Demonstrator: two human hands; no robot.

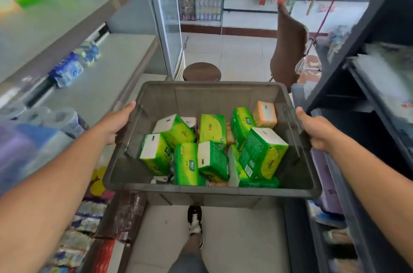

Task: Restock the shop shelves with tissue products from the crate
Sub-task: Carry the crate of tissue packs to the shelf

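Both hands grip the grey crate (210, 191) by its short sides: the left hand (114, 126) curls round the left rim, the right hand (317, 132) round the right, each thumb lying along the top edge. Held this way the load seems balanced between the arms and carried level at waist height – sensible for walking it down the aisle. Inside the crate, green tissue packs (263, 154) lie jumbled, some on end with white panels up, and one orange pack (264, 114) leans against the far right corner. Left of the crate runs a pale shelf (100, 76) – likely the destination, with space on it
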